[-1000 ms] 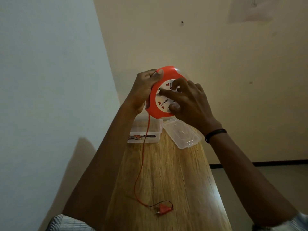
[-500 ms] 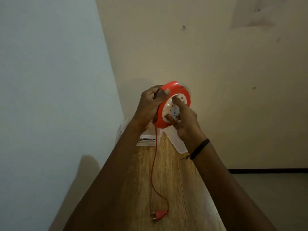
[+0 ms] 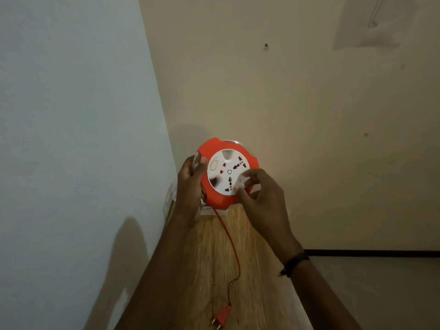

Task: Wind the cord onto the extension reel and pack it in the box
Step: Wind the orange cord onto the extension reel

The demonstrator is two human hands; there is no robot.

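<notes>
Plug (image 3: 221, 316) drawn nearer; hands hide box (image 3: 170, 198).

Dim warm lighting, soft arm shadow cast on pale blue-grey wall (image 3: 71, 139), wide-angle bending at edges, fingertips motion-blurred.

Both arms reach up from bottom of frame to centre. Left hand (image 3: 190, 184) curled, thumb forward, gripping. Right hand (image 3: 264, 198) fingers (image 3: 247, 179) bent, pinching; black band on right wrist (image 3: 295, 263).
</notes>
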